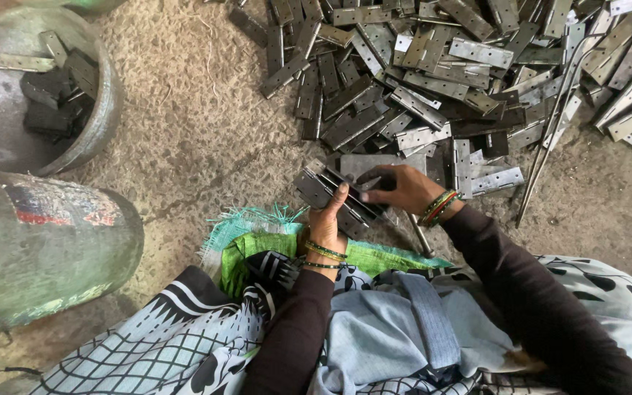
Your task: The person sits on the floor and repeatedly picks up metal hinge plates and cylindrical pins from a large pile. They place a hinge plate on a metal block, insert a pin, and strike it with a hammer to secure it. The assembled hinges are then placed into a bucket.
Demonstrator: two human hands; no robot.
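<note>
Holding a small stack of dark metal hinges [334,196] between both hands, the person sits on the floor with the work just ahead of the knees. The left hand [328,225] comes up from below, its fingers curled under the near end of the stack and its thumb raised against the edge, so it is closed on the hinges as a support. The right hand [400,190] reaches across from the right and lies on top of the far end, its fingers bent down and pinching the upper hinge; exactly how many pieces it grips cannot be told. The stack's long axis runs on a slant, from upper left near the floor down toward lower right by the right wrist, and both hands touch it, the left nearer its lower side. Straight beyond the hands, and spreading to the right, lies a big loose pile of hinges [440,80], grey and brownish, strewn every way on the rough concrete floor [192,132]. A thin metal rod [550,139] lies slanted across the right part of that pile. Under the wrists a green woven sack [257,241] covers the lap. To the left stand a round metal bowl [104,102] holding a few hinges and dark lumps, and nearer, a worn green metal drum [53,249] lying on its side, both well apart from the hands.
</note>
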